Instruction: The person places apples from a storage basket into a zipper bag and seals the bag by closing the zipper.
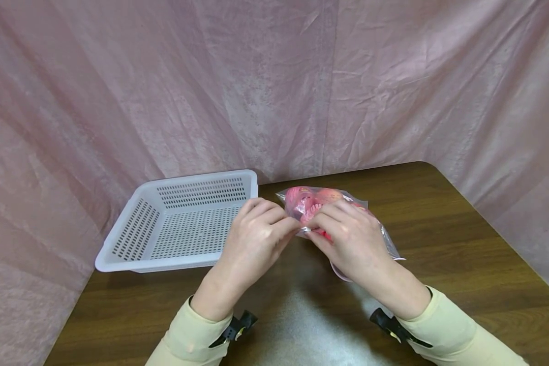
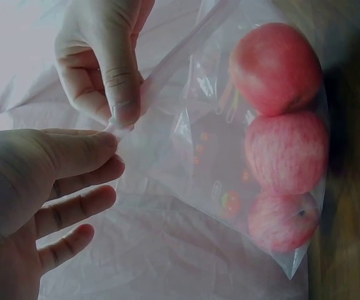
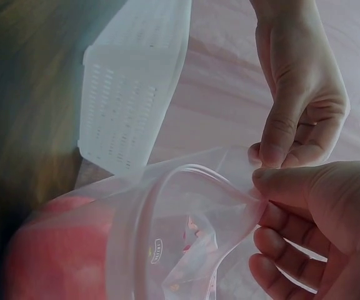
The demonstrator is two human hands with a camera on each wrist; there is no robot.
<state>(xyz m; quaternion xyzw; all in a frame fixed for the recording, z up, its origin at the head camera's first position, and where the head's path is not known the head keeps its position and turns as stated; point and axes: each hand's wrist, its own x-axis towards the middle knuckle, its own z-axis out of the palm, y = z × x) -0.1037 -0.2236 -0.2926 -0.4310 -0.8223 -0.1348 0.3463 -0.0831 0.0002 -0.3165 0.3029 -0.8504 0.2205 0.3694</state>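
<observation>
Left hand (image 1: 251, 236) and right hand (image 1: 352, 241) both pinching the clear bag (image 2: 230, 162) of apples (image 2: 285, 153) at its opening, beside white basket (image 1: 183, 223)

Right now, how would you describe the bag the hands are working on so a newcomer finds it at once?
On the brown wooden table, look just right of the white perforated basket. There the left hand and right hand pinch the open edge of a clear plastic bag. It alone is see-through, with three pink-red apples inside.
</observation>
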